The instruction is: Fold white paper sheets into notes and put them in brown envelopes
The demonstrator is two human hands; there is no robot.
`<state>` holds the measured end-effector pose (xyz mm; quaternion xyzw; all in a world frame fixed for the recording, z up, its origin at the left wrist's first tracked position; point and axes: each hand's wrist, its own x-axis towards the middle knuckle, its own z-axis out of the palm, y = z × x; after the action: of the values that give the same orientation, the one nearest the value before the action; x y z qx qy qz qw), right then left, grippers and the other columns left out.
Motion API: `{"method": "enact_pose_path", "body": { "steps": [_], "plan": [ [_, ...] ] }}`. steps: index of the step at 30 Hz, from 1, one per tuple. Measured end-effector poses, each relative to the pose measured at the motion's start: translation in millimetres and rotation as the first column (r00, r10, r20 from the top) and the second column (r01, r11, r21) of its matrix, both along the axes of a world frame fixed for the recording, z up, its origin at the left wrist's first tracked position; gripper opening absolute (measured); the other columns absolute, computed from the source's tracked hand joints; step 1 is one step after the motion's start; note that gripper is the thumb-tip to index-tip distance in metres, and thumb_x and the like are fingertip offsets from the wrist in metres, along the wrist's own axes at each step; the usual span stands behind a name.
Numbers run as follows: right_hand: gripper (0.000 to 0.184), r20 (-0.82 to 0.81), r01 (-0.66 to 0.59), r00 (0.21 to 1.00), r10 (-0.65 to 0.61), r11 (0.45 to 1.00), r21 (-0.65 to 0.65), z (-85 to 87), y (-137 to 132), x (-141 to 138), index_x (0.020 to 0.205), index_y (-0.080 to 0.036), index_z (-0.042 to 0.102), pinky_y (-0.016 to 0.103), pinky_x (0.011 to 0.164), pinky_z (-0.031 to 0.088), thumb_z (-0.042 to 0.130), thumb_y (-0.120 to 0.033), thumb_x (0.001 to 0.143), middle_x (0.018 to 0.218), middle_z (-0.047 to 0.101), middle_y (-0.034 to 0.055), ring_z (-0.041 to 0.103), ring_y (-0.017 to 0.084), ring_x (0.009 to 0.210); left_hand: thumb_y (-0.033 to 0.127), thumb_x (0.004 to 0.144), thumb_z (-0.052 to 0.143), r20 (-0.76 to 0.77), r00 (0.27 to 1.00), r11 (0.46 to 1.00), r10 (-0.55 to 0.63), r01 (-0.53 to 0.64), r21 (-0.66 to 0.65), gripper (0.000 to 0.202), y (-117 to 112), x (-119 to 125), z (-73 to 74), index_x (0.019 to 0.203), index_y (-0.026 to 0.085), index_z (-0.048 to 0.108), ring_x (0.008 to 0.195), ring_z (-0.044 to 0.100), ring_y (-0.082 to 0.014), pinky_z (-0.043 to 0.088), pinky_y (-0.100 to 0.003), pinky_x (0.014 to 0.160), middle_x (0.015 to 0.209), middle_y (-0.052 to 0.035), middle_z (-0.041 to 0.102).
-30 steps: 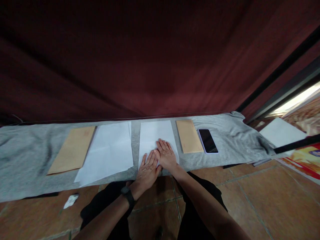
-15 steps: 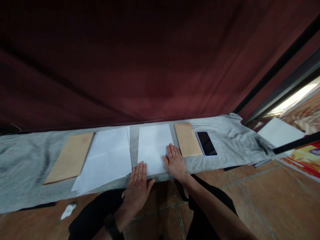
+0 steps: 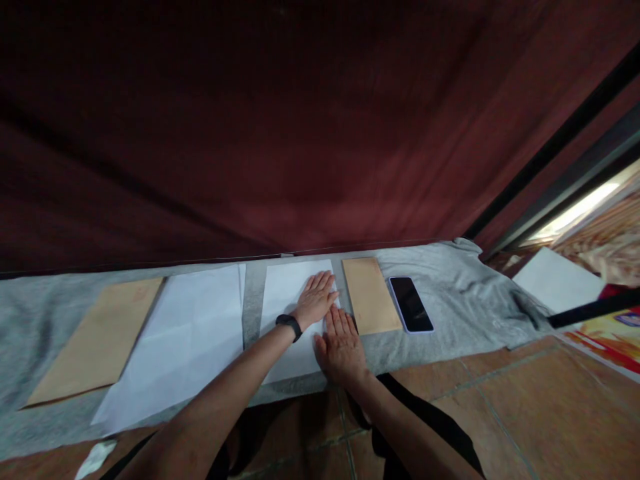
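Observation:
A white sheet of paper point(image 3: 283, 293) lies on a grey cloth point(image 3: 450, 280) spread on the floor. My left hand point(image 3: 315, 299), with a black band at the wrist, lies flat and open on the far right part of the sheet. Just below it, my right hand point(image 3: 341, 344) rests flat and open on the sheet's near right edge. A small brown envelope point(image 3: 369, 295) lies right of the hands, and a black phone point(image 3: 411, 304) beside it.
Left of the sheet lie larger white papers point(image 3: 190, 340) and a bigger brown envelope point(image 3: 97, 340). A dark red curtain point(image 3: 280, 133) hangs behind the cloth. White paper point(image 3: 557, 280) and a colourful print point(image 3: 613, 333) lie at the right. The floor is brown tile point(image 3: 525, 413).
My left hand has moved from the sheet's near left corner up across it to the far right part. My right hand has stayed near the right edge.

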<state>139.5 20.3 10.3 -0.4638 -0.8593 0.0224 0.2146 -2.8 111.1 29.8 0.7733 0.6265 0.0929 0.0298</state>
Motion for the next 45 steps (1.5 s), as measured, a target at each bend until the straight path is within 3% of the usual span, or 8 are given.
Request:
{"method": "enact_pose_path", "body": {
  "steps": [6,10,13,17,21,25,34,45],
  "plan": [
    [0.066,-0.025,-0.007,1.0,0.007,1.0,0.024,-1.5,0,0,0.154,-0.007,0.033,0.05,0.118,0.032,0.045,-0.042,0.1,0.157,0.038,0.0205,0.035,0.033,0.146,0.045,0.103,0.027,-0.022,0.999,0.998,0.038,-0.037,0.054,0.055,43,-26,-0.8,0.152,0.024,0.041,0.15,0.028,-0.025,0.021,-0.048,0.123,0.16,-0.0053,0.037],
    [0.066,-0.032,-0.013,0.999,0.015,0.999,0.034,-3.1,1,0,0.154,-0.007,0.033,0.05,0.117,0.032,0.045,-0.041,0.099,0.157,0.038,0.0204,0.035,0.033,0.146,0.045,0.103,0.027,-0.029,0.993,0.992,0.113,-0.111,0.052,0.055,47,-39,3.4,0.152,0.023,0.041,0.15,0.029,-0.0256,0.021,-0.048,0.122,0.16,-0.006,0.038],
    [0.064,-0.029,-0.013,0.999,0.014,0.999,0.034,-4.1,1,0,0.152,-0.005,0.035,0.05,0.117,0.033,0.044,-0.039,0.099,0.156,0.039,0.0214,0.035,0.033,0.146,0.045,0.103,0.027,-0.05,0.989,0.989,0.141,-0.138,0.054,0.057,16,-39,1.1,0.152,0.02,0.04,0.15,0.027,-0.0269,0.02,-0.049,0.122,0.162,-0.0081,0.034],
    [0.063,-0.02,-0.016,1.0,0.016,1.0,-0.001,-4.7,2,2,0.15,-0.003,0.039,0.05,0.117,0.032,0.044,-0.041,0.1,0.154,0.041,0.0222,0.036,0.033,0.145,0.047,0.103,0.03,-0.068,0.996,0.996,0.054,-0.049,0.078,0.056,-67,-33,-7.3,0.154,0.025,0.036,0.151,0.025,-0.0251,0.018,-0.051,0.123,0.163,-0.0066,0.031],
    [0.066,0.008,-0.131,0.991,0.131,0.991,-0.041,0.2,3,11,0.151,-0.006,0.038,0.049,0.12,0.029,0.045,-0.047,0.1,0.159,0.034,0.0204,0.031,0.031,0.148,0.041,0.104,0.032,-0.067,0.996,0.995,0.056,-0.05,0.082,0.052,-149,-37,-9.6,0.154,0.027,0.036,0.151,0.027,-0.0244,0.019,-0.052,0.123,0.161,-0.0057,0.036],
    [0.067,0.036,-0.255,0.964,0.262,0.956,-0.145,11.2,7,25,0.154,-0.014,0.036,0.05,0.121,0.027,0.047,-0.052,0.1,0.162,0.028,0.0166,0.028,0.029,0.15,0.05,0.101,0.04,-0.076,0.997,0.997,0.016,-0.01,0.077,0.059,-195,-51,-2.6,0.153,0.024,0.037,0.15,0.03,-0.0263,0.021,-0.053,0.122,0.16,-0.0089,0.037],
    [0.085,0.053,-0.456,0.861,0.505,0.815,-0.358,32.6,3,49,0.155,-0.022,0.033,0.048,0.124,0.017,0.069,-0.055,0.085,0.165,0.021,0.0143,0.018,0.026,0.153,0.022,0.087,0.048,-0.098,0.995,0.997,0.021,-0.029,-0.078,0.061,-205,-53,18.6,0.147,0.013,0.045,0.147,0.035,-0.0266,0.032,-0.046,0.119,0.157,-0.0152,0.041],
    [0.073,0.046,-0.452,0.872,0.487,0.838,-0.305,31.4,-2,51,0.153,-0.021,0.038,0.048,0.123,0.022,0.065,-0.045,0.09,0.162,0.029,0.0137,0.025,0.024,0.151,-0.001,0.084,0.031,-0.207,0.978,0.995,-0.017,-0.005,-0.103,0.064,-202,-56,15.8,0.143,0.015,0.049,0.142,0.043,-0.0224,0.04,-0.041,0.115,0.153,-0.0147,0.047]
  ]
}}
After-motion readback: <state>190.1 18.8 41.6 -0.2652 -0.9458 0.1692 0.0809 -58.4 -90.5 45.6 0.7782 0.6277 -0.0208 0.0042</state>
